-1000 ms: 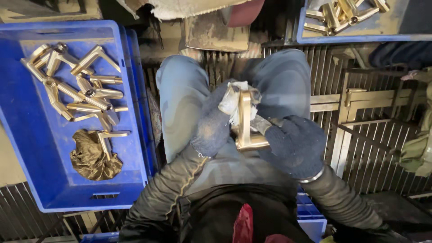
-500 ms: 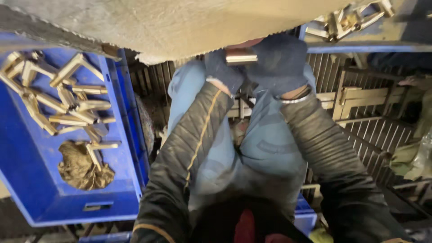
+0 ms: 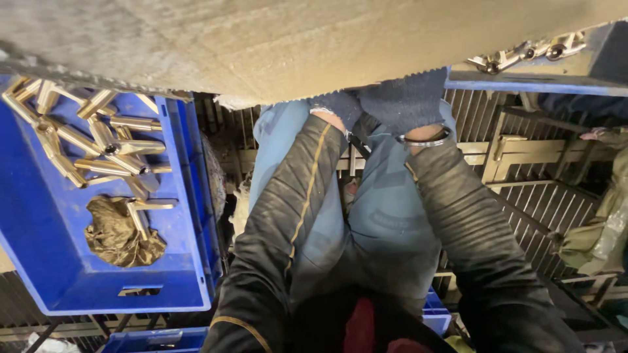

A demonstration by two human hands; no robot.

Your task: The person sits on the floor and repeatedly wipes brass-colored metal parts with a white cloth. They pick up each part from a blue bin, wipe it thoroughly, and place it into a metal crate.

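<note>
Since the arms have gone from the lap up to the bench edge, these lines hold:

Left hand: the left hand (image 3: 335,108) in a dark knit glove sits up at the grey bench top (image 3: 314,46), half hidden under its edge; I cannot tell whether the fingers are curled or loose.
Right hand: the right hand (image 3: 405,101), gloved too, with a metal bangle (image 3: 426,140) at the wrist, is pushed under the same edge; its fingers are hidden, so the grip cannot be told.
Brass part: a second ago it lay between both hands over the lap; now it is out of sight, most likely carried under the bench top with the hands.
Meaning: the work appears to have moved from handling on the lap to something at the bench.
Left crate: the blue crate (image 3: 39,261) holds brass fittings (image 3: 98,144) and a crumpled rag (image 3: 121,232), untouched.
Far crate: another blue bin (image 3: 523,84) with metal pieces (image 3: 530,53) stands upper right.
</note>
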